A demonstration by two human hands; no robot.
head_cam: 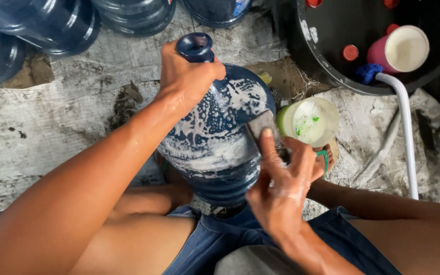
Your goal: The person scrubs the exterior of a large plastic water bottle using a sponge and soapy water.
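The big blue water jug [215, 137] leans between the person's knees on the concrete floor [52, 117], its shoulder white with suds. The left hand [187, 76] is wrapped tight round the jug's neck just under the mouth. The right hand [281, 186] presses a grey scrubbing pad [262, 127] against the jug's side. A soapy green cup [309, 121] stands just beside it.
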